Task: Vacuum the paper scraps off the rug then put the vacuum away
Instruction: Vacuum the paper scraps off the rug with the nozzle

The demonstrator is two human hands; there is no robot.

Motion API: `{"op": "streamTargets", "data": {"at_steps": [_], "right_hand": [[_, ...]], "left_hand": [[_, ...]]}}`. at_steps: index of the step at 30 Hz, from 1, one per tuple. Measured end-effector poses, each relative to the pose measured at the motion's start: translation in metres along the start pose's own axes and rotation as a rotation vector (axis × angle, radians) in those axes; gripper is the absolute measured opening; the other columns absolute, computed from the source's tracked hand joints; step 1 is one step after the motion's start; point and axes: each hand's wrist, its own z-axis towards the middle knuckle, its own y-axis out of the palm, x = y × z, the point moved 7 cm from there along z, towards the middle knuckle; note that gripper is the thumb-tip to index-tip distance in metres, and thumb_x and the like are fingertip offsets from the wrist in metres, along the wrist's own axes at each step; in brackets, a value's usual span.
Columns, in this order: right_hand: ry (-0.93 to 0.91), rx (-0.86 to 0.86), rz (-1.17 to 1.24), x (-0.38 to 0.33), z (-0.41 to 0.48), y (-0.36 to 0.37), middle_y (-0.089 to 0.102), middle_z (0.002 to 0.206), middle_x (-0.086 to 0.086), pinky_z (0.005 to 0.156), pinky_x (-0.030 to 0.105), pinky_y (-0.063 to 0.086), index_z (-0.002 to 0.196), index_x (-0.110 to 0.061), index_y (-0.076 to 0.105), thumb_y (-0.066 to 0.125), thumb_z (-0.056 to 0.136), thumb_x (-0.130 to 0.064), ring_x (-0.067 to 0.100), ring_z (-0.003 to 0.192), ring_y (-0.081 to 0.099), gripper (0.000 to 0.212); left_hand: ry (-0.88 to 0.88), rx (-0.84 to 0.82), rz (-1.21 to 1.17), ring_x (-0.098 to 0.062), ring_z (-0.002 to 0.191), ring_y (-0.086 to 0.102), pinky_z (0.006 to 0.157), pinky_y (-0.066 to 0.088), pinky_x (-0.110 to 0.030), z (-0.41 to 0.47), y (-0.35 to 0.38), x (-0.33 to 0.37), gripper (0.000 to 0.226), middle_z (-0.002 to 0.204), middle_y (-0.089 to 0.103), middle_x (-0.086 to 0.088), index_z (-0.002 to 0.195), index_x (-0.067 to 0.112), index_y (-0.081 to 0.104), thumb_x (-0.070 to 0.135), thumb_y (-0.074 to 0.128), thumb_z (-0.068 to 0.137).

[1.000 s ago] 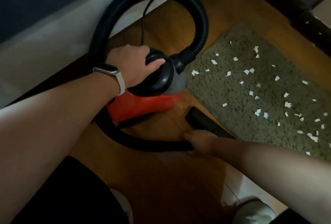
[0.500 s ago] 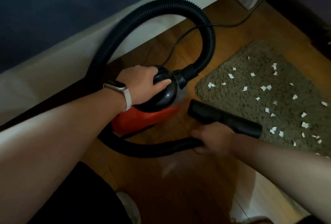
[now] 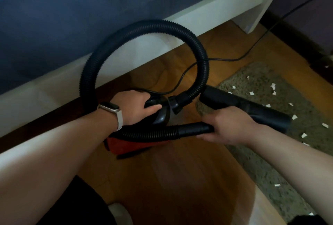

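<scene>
A small red and black vacuum (image 3: 126, 145) hangs just above the wooden floor. My left hand (image 3: 138, 107), with a watch on its wrist, grips the black handle on top of it. A ribbed black hose (image 3: 144, 32) loops up from the vacuum's front and comes back round low. My right hand (image 3: 228, 125) grips the hose's rigid end, which carries a wide black nozzle (image 3: 252, 106). The nozzle sits over the near left corner of a grey-green rug (image 3: 270, 161). Several white paper scraps (image 3: 304, 135) lie scattered on the rug.
A bed with a dark blue cover (image 3: 72, 17) and a white frame (image 3: 207, 14) runs along the back. The vacuum's black cord (image 3: 225, 60) trails across the floor to the right. A pale shoe (image 3: 119, 214) shows at the bottom.
Both hands have lifted: the vacuum body has come up off the floor, and my right hand has carried the nozzle up and right, over the rug's corner.
</scene>
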Motion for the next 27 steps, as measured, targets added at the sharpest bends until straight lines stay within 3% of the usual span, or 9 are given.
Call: {"op": "streamTargets", "data": {"at_steps": [6,11,15,19,21,23,27], "right_hand": [[-0.01,0.07,-0.003,-0.003,0.01,-0.024,0.048,0.062,-0.013,0.05,0.025,0.037,0.08,-0.034,0.052,0.025,0.081,-0.079,0.006,0.055,0.049,0.052],[-0.015,0.146,-0.056,-0.007,0.013,-0.052,0.05,0.066,-0.013,0.052,0.026,0.042,0.082,-0.033,0.058,0.028,0.082,-0.076,0.009,0.059,0.052,0.052],[0.001,0.205,-0.099,-0.004,0.016,-0.073,0.051,0.067,-0.014,0.053,0.029,0.049,0.086,-0.031,0.062,0.041,0.084,-0.072,0.014,0.063,0.059,0.046],[0.044,0.306,-0.116,0.009,0.016,-0.088,0.052,0.064,-0.013,0.05,0.025,0.043,0.083,-0.031,0.066,0.034,0.081,-0.077,0.015,0.058,0.058,0.056],[0.067,0.299,-0.102,0.016,0.015,-0.085,0.048,0.063,-0.015,0.048,0.023,0.035,0.085,-0.032,0.066,0.033,0.08,-0.078,0.011,0.056,0.052,0.057],[0.078,0.304,-0.077,0.02,0.012,-0.081,0.043,0.061,-0.017,0.048,0.021,0.029,0.083,-0.032,0.065,0.037,0.08,-0.076,0.008,0.053,0.045,0.053],[0.117,0.326,-0.034,0.025,0.006,-0.076,0.043,0.061,-0.016,0.048,0.022,0.033,0.079,-0.035,0.056,0.04,0.082,-0.074,0.008,0.052,0.045,0.042]], "left_hand": [[-0.065,-0.087,-0.058,-0.01,0.06,0.054,0.052,0.042,-0.031,-0.002,0.0,-0.003,0.047,0.068,0.058,0.009,0.075,0.03,0.052,0.074,0.041,0.089],[-0.11,-0.175,-0.213,-0.011,0.073,0.062,0.069,0.053,-0.039,-0.007,-0.01,-0.007,0.045,0.081,0.065,0.008,0.092,0.03,0.065,0.069,0.045,0.091],[-0.047,-0.09,-0.389,-0.004,0.081,0.062,0.078,0.054,-0.041,-0.015,-0.039,-0.004,0.051,0.086,0.067,0.013,0.093,0.035,0.068,0.078,0.042,0.082],[-0.042,-0.204,-0.442,-0.004,0.09,0.057,0.087,0.049,-0.038,-0.026,-0.043,-0.005,0.065,0.1,0.056,0.013,0.093,0.032,0.068,0.087,0.044,0.068],[-0.057,-0.306,-0.363,-0.005,0.092,0.054,0.088,0.049,-0.037,-0.03,-0.034,-0.009,0.068,0.104,0.05,0.013,0.098,0.034,0.064,0.089,0.046,0.063],[-0.039,-0.365,-0.3,-0.006,0.09,0.054,0.086,0.05,-0.038,-0.031,-0.028,-0.01,0.054,0.103,0.048,0.012,0.095,0.04,0.058,0.086,0.054,0.068],[-0.009,-0.338,-0.251,-0.003,0.073,0.06,0.069,0.054,-0.032,-0.022,-0.039,-0.013,0.036,0.087,0.06,0.01,0.087,0.039,0.056,0.072,0.063,0.077]]}}
